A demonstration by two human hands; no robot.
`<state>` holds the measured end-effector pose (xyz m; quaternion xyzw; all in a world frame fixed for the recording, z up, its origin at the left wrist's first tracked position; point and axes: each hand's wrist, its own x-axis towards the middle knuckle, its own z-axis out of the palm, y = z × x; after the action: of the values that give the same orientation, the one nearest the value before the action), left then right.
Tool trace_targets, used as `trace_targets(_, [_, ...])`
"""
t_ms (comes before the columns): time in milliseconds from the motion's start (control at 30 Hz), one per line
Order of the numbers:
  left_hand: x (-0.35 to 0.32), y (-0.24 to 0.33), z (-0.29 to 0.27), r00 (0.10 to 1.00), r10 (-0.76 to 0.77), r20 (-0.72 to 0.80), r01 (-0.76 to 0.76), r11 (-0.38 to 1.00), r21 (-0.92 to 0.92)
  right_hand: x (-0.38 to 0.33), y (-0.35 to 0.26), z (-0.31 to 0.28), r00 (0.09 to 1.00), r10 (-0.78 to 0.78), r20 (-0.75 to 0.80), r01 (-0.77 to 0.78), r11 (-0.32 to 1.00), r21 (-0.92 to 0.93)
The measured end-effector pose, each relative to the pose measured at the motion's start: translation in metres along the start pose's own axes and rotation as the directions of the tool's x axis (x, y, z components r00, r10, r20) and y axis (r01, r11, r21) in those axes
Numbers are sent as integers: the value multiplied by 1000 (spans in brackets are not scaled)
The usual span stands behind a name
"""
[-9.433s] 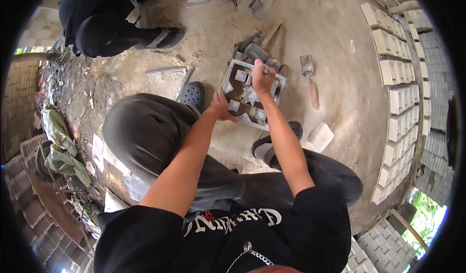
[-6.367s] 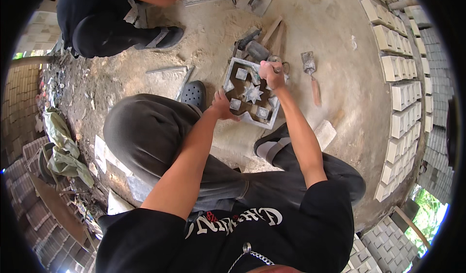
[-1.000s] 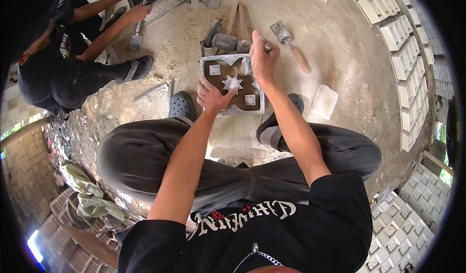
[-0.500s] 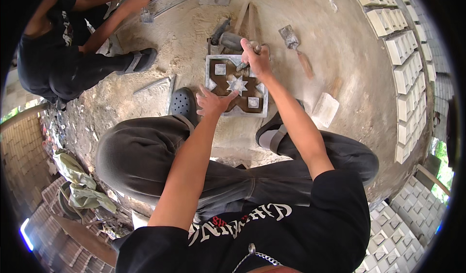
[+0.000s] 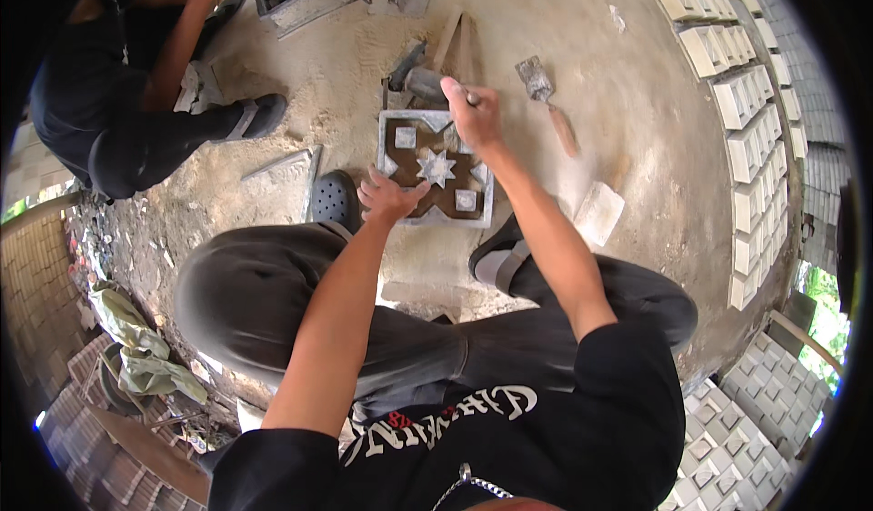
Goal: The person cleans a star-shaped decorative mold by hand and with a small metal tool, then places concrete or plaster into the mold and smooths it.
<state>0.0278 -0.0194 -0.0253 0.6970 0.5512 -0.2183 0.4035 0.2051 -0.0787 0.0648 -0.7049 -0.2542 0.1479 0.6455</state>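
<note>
Between my feet lies a square grey mould (image 5: 488,188) with a raised eight-pointed star (image 5: 436,168) in its middle, small square blocks (image 5: 466,201) around it and brown material in the gaps. My left hand (image 5: 389,196) rests over its left side, fingers spread, the thumb close to the star. Above the mould's upper right part, my right hand (image 5: 475,118) is closed around a small hand tool (image 5: 472,98). Only the end of its handle shows clearly; the working end is hidden under the hand.
Beyond the mould are a dark mallet-like head (image 5: 424,84) and a hammer (image 5: 406,62). A trowel (image 5: 547,102) and pale slab (image 5: 599,213) lie to the right. Rows of cast blocks (image 5: 750,102) line the far right. A co-worker (image 5: 109,102) sits at upper left beside another mould (image 5: 309,0).
My left hand has shifted slightly left, its thumb drawing back from the star's centre. My right hand stays on the tool, a little lower over the mould. The co-worker's hands have moved toward their mould.
</note>
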Motion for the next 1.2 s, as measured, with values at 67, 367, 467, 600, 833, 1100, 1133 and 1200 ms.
trace_targets(67, [-2, -2, 1, 1000, -13, -1, 13, 1000, 11, 1, -1, 0, 1000, 16, 14, -17, 998, 59])
trace_targets(367, [-3, 1, -5, 998, -40, 42, 38, 998, 49, 2, -2, 0, 999, 45, 26, -46, 998, 31])
trace_targets(467, [-5, -2, -6, 997, -49, 65, 45, 997, 64, -1, -6, -1, 991, 74, 114, -59, 990, -127])
trace_targets(600, [-7, -6, -3, 998, -9, 55, 7, 999, 39, 0, -15, -7, 985, 81, 152, -71, 995, -73])
trace_targets(833, [-6, 0, -6, 997, -28, 65, 26, 999, 40, 4, -10, -15, 961, 36, 274, -51, 998, 49])
trace_targets(1100, [-3, 1, -5, 998, -31, 50, 30, 999, 15, 9, -29, -31, 969, -11, 248, -79, 932, 353])
trace_targets(1133, [-4, -1, -4, 998, -39, 58, 38, 999, 11, 6, -33, -35, 963, -52, 265, -61, 914, 401])
trace_targets(1200, [-4, -2, -5, 997, -33, 74, 32, 999, 14, 0, -38, -39, 961, -120, 250, 13, 921, 390])
